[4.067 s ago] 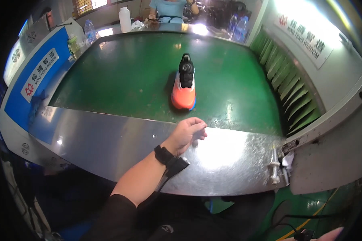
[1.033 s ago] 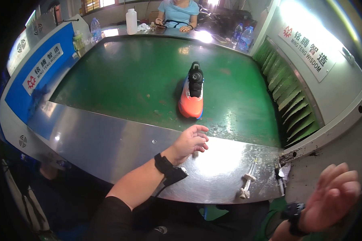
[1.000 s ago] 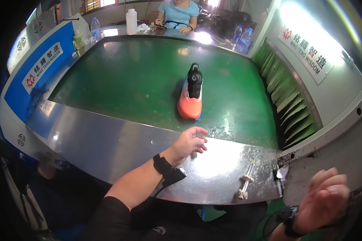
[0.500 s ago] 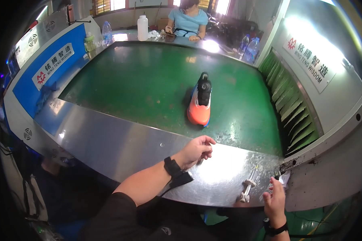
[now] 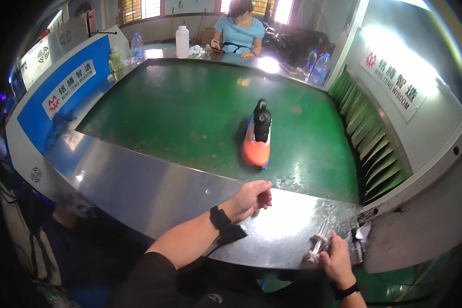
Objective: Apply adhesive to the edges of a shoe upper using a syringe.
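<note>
A shoe [image 5: 256, 146] with an orange toe and black upper stands on the green belt, right of its middle, toe toward me. My left hand [image 5: 250, 199] hovers over the steel ledge just nearer than the shoe, its fingers loosely curled in with nothing visible between them. At the lower right, my right hand [image 5: 338, 261] is beside a clear, syringe-like tool [image 5: 320, 240] smeared with white, lying on the ledge. Its fingers are stretched out and apart, with the thumb close to the tool's near end. Whether they touch cannot be made out.
The green belt [image 5: 164, 113] runs between a blue-panelled housing [image 5: 66, 87] at left and a machine opening hung with green strips [image 5: 369, 131] at right. A white bottle [image 5: 182, 42] stands at the far edge. Behind it sits a person in light blue [image 5: 238, 33].
My right hand has moved left and inward, to the syringe-like tool. My left hand stays nearly in place, with its fingers slightly more curled. The view has tilted a little.
</note>
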Available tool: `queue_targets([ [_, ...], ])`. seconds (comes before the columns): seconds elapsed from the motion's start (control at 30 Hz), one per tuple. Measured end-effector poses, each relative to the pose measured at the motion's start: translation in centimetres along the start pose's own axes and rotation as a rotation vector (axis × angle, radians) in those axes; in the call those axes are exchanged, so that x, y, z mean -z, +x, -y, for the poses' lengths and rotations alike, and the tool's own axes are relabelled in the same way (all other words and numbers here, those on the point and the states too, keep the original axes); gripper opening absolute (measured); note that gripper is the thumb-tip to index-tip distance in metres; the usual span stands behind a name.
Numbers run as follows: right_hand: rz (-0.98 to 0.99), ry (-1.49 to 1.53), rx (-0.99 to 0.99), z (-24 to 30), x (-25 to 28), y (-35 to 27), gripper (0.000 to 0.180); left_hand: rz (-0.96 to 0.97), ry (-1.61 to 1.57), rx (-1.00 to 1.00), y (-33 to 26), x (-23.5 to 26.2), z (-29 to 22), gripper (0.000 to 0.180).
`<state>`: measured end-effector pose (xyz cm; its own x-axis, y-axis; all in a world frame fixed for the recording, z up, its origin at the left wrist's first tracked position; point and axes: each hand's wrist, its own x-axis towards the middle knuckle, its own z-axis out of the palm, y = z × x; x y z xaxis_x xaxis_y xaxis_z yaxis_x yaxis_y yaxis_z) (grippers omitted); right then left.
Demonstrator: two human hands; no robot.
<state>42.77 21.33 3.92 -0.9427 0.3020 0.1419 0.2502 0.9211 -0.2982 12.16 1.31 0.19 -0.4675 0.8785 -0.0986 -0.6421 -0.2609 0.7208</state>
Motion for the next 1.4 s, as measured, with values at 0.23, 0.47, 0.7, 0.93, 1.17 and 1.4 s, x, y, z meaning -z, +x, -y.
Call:
queue_targets([
  [0.23,0.068,-0.071,0.027,1.1,-0.1,0.0,0.082,0.019,-0.012,0.008,0.0,0.3,0.1,0.021],
  [0.47,0.155,0.037,0.034,2.0,0.5,1.1,0.087,-0.015,-0.006,0.011,-0.3,0.4,-0.3,0.016],
  [0.7,0.143,0.170,-0.064,2.2,1.4,0.7,0.084,0.007,0.134,0.001,1.1,0.1,0.4,0.011],
  [0.93,0.196,-0.014,-0.078,4.2,2.0,1.5,0.095,-0.041,0.121,0.023,0.1,0.3,0.1,0.013],
  [1.17,0.229,-0.006,-0.087,3.9,1.0,1.2,0.104,-0.031,0.113,0.027,0.6,0.4,0.7,0.013],
  [1.4,0.262,-0.055,-0.046,4.6,0.9,1.8,0.109,-0.040,0.107,0.005,0.7,0.5,0.1,0.022],
])
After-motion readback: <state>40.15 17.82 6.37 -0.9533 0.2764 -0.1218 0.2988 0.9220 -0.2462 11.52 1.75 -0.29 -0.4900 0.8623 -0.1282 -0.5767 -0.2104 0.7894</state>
